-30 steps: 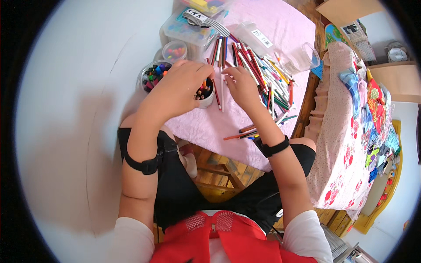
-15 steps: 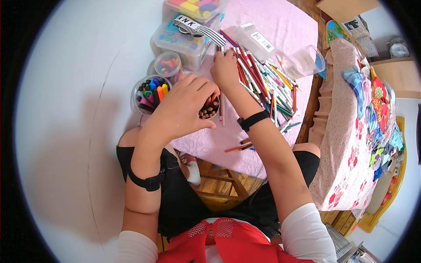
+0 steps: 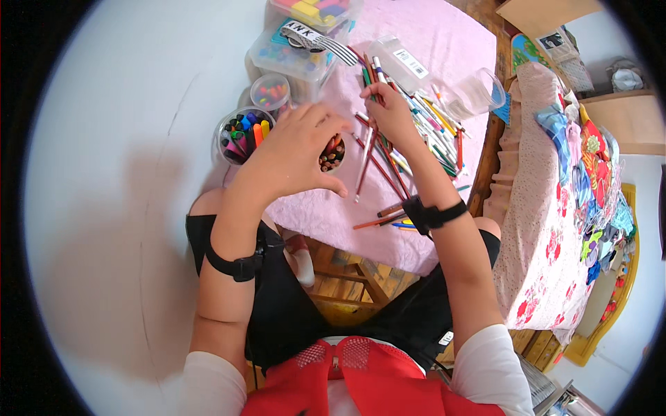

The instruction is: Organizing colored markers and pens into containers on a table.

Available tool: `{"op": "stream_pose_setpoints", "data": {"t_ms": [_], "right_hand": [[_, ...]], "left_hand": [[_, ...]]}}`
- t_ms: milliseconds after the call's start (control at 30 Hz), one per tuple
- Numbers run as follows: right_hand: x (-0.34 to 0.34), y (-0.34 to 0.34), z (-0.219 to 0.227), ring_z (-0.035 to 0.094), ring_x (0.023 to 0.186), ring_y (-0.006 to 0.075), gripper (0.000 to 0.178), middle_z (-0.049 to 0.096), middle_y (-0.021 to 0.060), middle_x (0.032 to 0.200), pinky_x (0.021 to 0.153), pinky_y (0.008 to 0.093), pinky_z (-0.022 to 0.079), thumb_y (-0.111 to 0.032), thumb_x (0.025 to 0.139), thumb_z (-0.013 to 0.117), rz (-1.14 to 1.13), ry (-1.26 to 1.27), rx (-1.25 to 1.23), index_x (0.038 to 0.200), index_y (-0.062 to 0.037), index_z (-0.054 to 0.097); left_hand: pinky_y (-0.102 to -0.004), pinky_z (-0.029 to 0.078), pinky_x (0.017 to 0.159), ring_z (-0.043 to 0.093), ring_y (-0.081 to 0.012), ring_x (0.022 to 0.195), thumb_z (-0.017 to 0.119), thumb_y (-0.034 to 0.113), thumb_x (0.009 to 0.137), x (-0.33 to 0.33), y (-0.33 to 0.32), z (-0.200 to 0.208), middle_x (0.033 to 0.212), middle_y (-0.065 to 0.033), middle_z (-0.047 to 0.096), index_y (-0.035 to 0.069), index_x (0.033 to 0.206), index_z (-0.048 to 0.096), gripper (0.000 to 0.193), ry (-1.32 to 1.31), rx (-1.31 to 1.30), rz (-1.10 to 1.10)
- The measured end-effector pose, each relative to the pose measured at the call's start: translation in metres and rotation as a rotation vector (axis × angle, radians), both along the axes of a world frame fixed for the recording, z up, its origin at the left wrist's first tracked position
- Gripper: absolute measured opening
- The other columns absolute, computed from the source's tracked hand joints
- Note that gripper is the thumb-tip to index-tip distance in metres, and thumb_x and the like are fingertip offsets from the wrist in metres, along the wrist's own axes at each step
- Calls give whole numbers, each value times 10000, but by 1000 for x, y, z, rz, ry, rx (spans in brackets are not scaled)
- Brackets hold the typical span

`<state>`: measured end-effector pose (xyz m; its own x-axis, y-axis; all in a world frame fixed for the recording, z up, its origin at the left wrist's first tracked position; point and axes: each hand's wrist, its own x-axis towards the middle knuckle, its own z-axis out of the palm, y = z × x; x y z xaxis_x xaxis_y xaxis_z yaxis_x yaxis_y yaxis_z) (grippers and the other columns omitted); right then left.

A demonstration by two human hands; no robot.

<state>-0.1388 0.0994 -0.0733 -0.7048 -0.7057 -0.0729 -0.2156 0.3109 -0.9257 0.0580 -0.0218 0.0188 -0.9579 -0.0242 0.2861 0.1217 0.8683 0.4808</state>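
Observation:
My left hand (image 3: 295, 149) curves in a wide C around a cup of pencils (image 3: 331, 156), thumb and fingers spread apart. The fingertips are a little blurred, and the hand hides most of the cup. Wood-coloured and dark red pencil ends show inside it. My right hand (image 3: 392, 114) is over a loose heap of coloured pencils (image 3: 444, 135), its fingers curled together. Several red and white pencils (image 3: 365, 166) lie just below those fingers; what the fingers grip is hidden. A tub of markers (image 3: 241, 135) stands left of my left hand.
A small round tub (image 3: 270, 92) stands behind the markers. Lidded clear boxes (image 3: 291, 59) are stacked by the wall, with striped ribbon (image 3: 319, 41) on top. An open clear case (image 3: 400, 64) and a clear plastic cup (image 3: 479, 96) lie on the pink cloth (image 3: 444, 28). A bed (image 3: 531, 229) is at right.
My right hand has moved right and slightly nearer, away from the ribbon and over the pencils. Pencils near its fingers have shifted. My left hand stays around the cup, its fingers lifting slightly.

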Motion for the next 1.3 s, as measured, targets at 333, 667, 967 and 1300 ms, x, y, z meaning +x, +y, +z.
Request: {"op": "stream_pose_setpoints", "data": {"t_ms": [333,667,967,1300], "right_hand": [[12,77,12,421,549,49,75,483,-26,687,488,232,341,-4,945,536,-256,-7,-324,994,-56,560],[-6,109,20,441,580,39,69,495,-21,729,499,213,363,-20,966,539,-406,50,-485,1024,-51,562],[53,112,11,469,629,58,82,535,-19,792,548,232,387,-56,981,524,95,-375,-240,1048,-96,498],[70,105,-7,596,723,187,222,517,93,957,667,333,503,-9,966,529,197,-153,-278,1116,-76,379]], "left_hand": [[-422,509,680,654,-335,860,718,207,856,-22,139,-28,870,-137,620,44,1029,574,278,155,302,177],[-545,517,682,657,-461,784,571,186,927,-43,118,-136,771,-282,650,-42,1058,501,273,-422,242,222],[-420,511,812,651,-330,953,547,274,1005,-62,104,-135,969,-164,657,4,1143,543,303,78,605,364],[-235,470,566,585,-61,758,531,308,1035,-58,89,-110,964,12,613,97,1166,591,255,-294,1574,311]]}}
